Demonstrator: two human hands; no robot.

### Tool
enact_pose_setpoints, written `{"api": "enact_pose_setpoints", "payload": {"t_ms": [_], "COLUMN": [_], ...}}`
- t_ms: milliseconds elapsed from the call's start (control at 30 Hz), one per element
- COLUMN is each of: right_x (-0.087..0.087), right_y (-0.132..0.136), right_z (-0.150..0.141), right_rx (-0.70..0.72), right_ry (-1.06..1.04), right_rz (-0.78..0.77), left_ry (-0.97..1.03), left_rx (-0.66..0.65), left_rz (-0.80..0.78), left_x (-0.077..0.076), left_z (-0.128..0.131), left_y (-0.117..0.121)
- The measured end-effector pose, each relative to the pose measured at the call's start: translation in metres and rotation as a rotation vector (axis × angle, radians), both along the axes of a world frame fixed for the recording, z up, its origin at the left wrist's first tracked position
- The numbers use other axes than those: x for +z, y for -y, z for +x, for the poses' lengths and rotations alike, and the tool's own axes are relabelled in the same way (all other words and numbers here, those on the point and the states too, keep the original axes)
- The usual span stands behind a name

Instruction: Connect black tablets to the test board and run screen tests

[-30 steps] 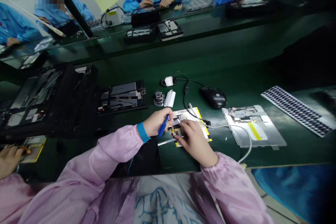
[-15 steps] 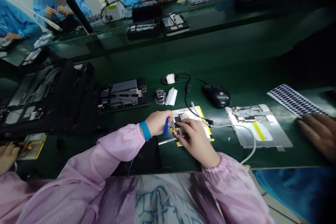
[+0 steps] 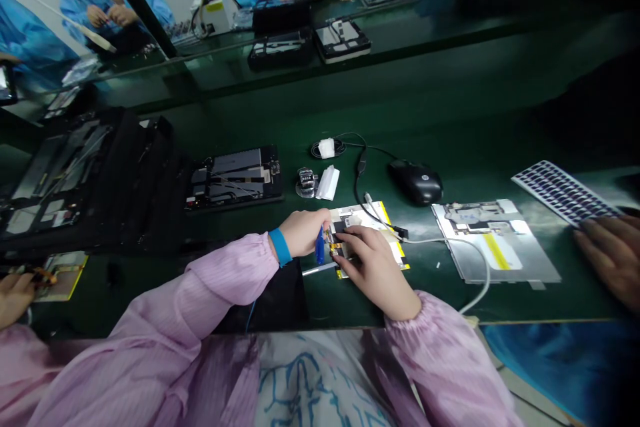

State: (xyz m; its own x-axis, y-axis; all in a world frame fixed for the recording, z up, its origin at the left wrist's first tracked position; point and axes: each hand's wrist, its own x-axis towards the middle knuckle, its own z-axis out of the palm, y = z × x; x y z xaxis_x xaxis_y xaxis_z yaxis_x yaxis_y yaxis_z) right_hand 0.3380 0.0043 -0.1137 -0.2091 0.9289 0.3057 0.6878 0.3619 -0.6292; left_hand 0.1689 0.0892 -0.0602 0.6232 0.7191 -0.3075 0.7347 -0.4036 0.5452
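Note:
My left hand (image 3: 303, 232), with a blue band at its wrist, is closed around a slim blue tool (image 3: 320, 248) that points down. The tool's working end is hidden by my fingers. My right hand (image 3: 373, 260) has its thumb and fingertips pinched on a small circuit board with an orange flex cable (image 3: 333, 248). This board lies at the left side of a flat silvery panel (image 3: 356, 213) with yellow edges, flat on the bench. A thin silvery strip (image 3: 320, 269) sticks out to the left, below my left hand.
A black mouse (image 3: 416, 181) and a coiled cable (image 3: 327, 148) lie beyond my hands. A second metal panel (image 3: 480, 257) sits right, near a co-worker's hand (image 3: 610, 253) and a sheet of labels (image 3: 565, 191). Stacked black device housings (image 3: 90, 187) stand left.
The view has shifted slightly. The blue tool in my left hand stands a little more upright. Both hands stay at the same spot on the panel.

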Motion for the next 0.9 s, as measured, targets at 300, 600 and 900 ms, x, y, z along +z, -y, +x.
{"api": "enact_pose_setpoints", "payload": {"t_ms": [300, 600, 900], "right_x": [-0.001, 0.001, 0.005], "right_y": [0.0, 0.0, 0.004], "right_z": [0.0, 0.001, 0.0], "right_rx": [0.006, 0.055, 0.061], "right_ry": [-0.037, 0.045, 0.054], "right_rz": [-0.005, 0.015, -0.053], "left_ry": [0.002, -0.026, -0.134], "left_rx": [-0.068, -0.098, -0.063], "left_rz": [0.13, 0.098, 0.218], "left_x": [-0.001, 0.003, 0.011], "left_z": [0.001, 0.003, 0.005], "left_y": [0.002, 0.002, 0.006]}}
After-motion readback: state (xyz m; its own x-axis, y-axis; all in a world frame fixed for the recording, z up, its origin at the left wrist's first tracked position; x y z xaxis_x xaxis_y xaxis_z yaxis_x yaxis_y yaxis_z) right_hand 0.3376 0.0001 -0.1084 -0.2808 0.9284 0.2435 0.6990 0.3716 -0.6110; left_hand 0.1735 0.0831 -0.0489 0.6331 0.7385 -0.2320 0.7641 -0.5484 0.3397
